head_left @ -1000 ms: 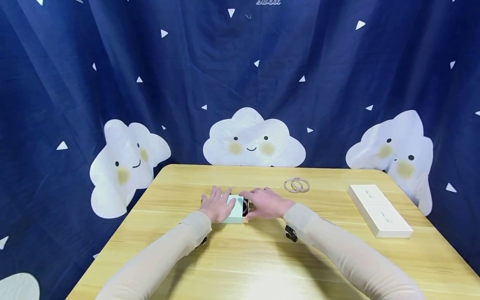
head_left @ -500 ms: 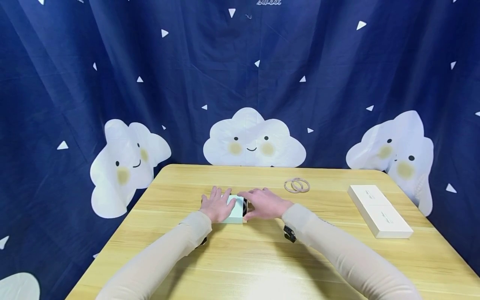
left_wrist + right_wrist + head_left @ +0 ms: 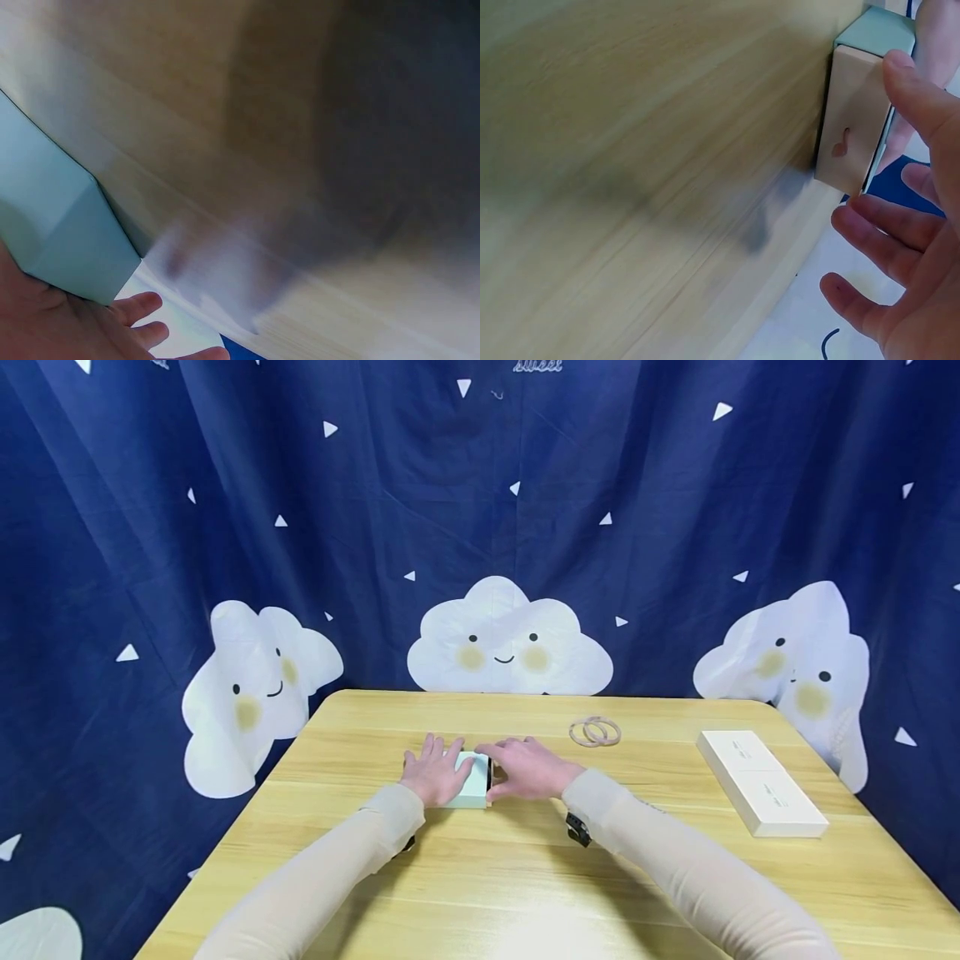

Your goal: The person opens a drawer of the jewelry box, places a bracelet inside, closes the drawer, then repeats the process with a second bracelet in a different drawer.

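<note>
A mint-green box [image 3: 477, 781] with a sliding drawer lies on the wooden table [image 3: 480, 877]. My left hand [image 3: 435, 772] rests on its top with the fingers spread straight; a side of the green sleeve [image 3: 82, 232] shows in the left wrist view. At the box's right end my right hand [image 3: 532, 768] holds the drawer [image 3: 851, 112] between thumb and fingers. The drawer's front is pale beige with a small brown note-like mark. It sticks out slightly, and a thin dark strip of its inside shows at the sleeve's edge.
Two overlapping pinkish rings [image 3: 595, 732] lie farther back on the right. White boxes with small print [image 3: 761, 783] stand side by side near the table's right edge. Behind the table hangs a dark blue curtain [image 3: 645, 527] with clouds.
My right hand has moved slightly left and the drawer has slid farther into the green sleeve, so the dark ring-like thing inside is now mostly covered. My left hand has stayed in place.
</note>
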Demonstrator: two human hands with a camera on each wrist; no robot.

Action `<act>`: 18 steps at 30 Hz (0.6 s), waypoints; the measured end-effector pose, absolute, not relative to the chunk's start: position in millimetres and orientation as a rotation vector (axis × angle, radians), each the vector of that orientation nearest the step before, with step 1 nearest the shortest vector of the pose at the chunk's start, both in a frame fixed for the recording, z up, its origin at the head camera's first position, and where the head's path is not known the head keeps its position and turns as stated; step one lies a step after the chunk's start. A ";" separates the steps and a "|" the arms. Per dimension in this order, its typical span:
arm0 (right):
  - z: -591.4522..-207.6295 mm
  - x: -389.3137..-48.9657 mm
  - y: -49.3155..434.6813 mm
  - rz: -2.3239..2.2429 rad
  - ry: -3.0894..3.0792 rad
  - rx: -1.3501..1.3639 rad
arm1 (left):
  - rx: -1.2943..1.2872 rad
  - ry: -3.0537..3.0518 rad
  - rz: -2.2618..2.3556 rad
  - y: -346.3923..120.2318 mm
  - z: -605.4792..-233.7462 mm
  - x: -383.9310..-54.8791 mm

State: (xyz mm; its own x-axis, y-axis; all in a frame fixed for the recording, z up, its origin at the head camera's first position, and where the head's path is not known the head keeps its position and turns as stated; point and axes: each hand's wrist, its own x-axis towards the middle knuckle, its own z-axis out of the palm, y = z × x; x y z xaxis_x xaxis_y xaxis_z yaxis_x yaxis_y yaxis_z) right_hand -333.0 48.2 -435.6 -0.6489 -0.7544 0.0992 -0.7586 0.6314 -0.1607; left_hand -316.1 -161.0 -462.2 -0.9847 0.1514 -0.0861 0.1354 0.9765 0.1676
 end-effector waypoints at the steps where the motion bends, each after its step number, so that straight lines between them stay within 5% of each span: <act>1: -435.8 -333.1 48.6 0.288 -2.815 1.300 | 0.222 3.028 0.245 -161.0 -462.3 -316.2; 18: -443.2 -336.8 47.1 0.318 -2.834 1.324 | 0.204 3.040 0.225 -161.2 -467.7 -319.6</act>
State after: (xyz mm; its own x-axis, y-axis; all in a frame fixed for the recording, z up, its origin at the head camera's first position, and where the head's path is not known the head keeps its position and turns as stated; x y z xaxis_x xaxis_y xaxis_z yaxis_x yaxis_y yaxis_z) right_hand -336.8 47.1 -443.2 -0.6453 -0.7595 0.0825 -0.7589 0.6248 -0.1834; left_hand -319.6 -161.2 -467.7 -0.9873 0.1391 -0.0764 0.1264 0.9803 0.1519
